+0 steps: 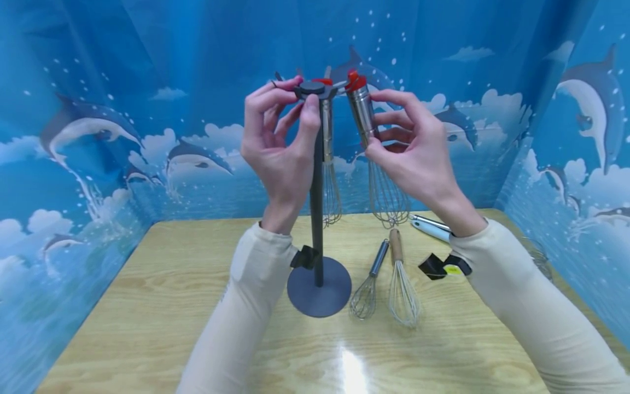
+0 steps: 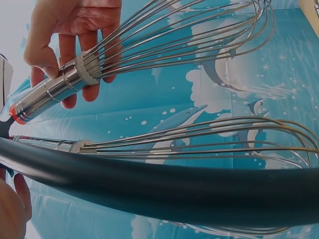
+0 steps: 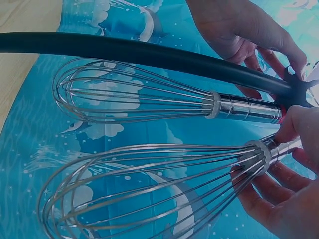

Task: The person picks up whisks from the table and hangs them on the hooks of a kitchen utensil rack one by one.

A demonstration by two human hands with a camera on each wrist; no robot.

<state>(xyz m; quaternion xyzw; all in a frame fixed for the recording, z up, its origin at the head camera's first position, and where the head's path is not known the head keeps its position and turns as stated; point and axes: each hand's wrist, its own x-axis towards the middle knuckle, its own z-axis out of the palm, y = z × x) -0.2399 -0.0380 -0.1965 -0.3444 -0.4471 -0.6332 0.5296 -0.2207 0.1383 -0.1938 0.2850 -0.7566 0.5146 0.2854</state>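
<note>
Steel whisk (image 1: 366, 128) with red cap, right hand (image 1: 410, 156) fingers pinching handle, left hand (image 1: 278, 145) gripping stand top (image 1: 312, 88)

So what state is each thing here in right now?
Left hand: grips the stand's top.
Right hand: holds a red-capped whisk.
Red-capped whisk: lifted, tilted, wires down.
Hanging whisk: hangs from the stand.
Stand: upright on the table.
Small steel whisk, wooden-handled whisk: lying flat.
</note>
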